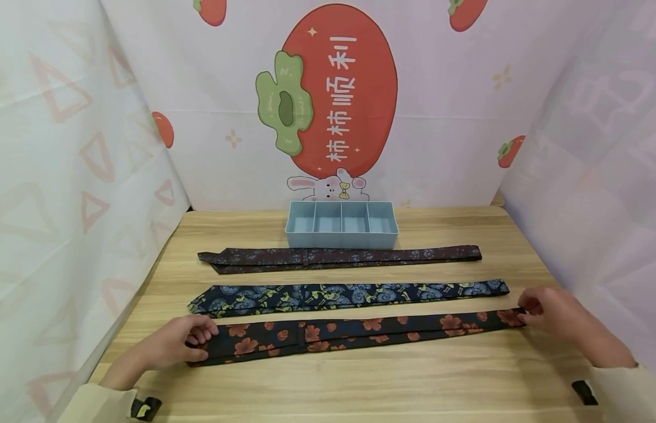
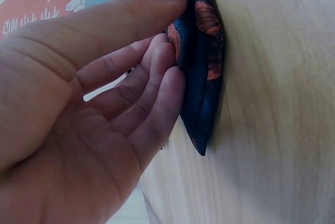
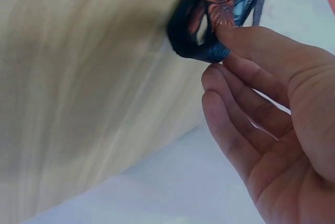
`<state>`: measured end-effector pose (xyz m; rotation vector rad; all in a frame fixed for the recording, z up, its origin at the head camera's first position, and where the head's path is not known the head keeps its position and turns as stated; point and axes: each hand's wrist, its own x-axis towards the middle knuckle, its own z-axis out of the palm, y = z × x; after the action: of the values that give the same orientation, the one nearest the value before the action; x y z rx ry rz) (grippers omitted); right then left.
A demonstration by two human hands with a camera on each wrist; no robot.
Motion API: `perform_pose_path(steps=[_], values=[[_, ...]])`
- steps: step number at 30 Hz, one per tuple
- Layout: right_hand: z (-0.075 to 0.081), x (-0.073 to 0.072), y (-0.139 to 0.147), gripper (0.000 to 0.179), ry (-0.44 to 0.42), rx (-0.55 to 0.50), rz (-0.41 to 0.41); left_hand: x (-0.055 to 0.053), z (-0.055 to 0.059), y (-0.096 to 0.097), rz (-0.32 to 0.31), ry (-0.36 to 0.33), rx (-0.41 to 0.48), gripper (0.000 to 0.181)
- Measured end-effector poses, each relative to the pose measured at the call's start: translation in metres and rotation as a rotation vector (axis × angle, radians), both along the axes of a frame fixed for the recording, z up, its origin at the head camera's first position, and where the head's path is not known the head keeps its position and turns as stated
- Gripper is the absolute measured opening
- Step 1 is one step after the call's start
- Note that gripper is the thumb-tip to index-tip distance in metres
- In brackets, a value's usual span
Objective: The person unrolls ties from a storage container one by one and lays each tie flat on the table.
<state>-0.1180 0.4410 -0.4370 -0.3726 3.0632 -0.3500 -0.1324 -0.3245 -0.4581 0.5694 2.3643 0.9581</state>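
Observation:
Nearest me lies a dark necktie with orange flowers (image 1: pixel 360 333), folded lengthwise in a long strip across the table. My left hand (image 1: pixel 187 339) grips its wide end; in the left wrist view the thumb lies over the cloth, fingers curled under its edge, and the pointed tip (image 2: pixel 201 130) hangs past them. At the other end my right hand (image 1: pixel 550 314) pinches the folded loop (image 3: pixel 201 51) between thumb and forefinger. Just behind lies a navy necktie with blue and yellow figures (image 1: pixel 360 295). Farther back is a maroon necktie with small blue flowers (image 1: pixel 360 257).
A light blue box (image 1: pixel 341 239) with several compartments stands at the back of the wooden table (image 1: pixel 328 393). Behind it hangs a white cloth (image 1: pixel 439 158) printed with persimmons and a rabbit. More cloth walls rise at the left and right.

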Motion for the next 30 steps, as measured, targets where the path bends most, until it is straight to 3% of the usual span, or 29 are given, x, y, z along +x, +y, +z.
perform_pose_path(steps=[11, 16, 22, 26, 30], values=[[-0.019, -0.007, 0.011, 0.016, -0.015, -0.045, 0.02, 0.004, 0.004, 0.001, 0.014, 0.021, -0.033, 0.035], [-0.011, -0.009, 0.007, 0.014, -0.076, -0.024, 0.018, 0.004, 0.007, 0.003, -0.009, 0.066, -0.08, 0.035], [0.013, -0.008, -0.005, 0.019, -0.058, 0.01, -0.008, 0.004, 0.02, 0.017, -0.016, 0.215, -0.169, 0.037], [0.027, -0.01, -0.028, 0.028, 0.002, 0.038, -0.012, 0.005, 0.03, 0.038, 0.037, 0.371, -0.24, 0.043], [0.03, -0.011, -0.058, 0.047, 0.013, 0.046, -0.011, 0.002, 0.033, 0.062, 0.103, 0.488, -0.302, 0.063]])
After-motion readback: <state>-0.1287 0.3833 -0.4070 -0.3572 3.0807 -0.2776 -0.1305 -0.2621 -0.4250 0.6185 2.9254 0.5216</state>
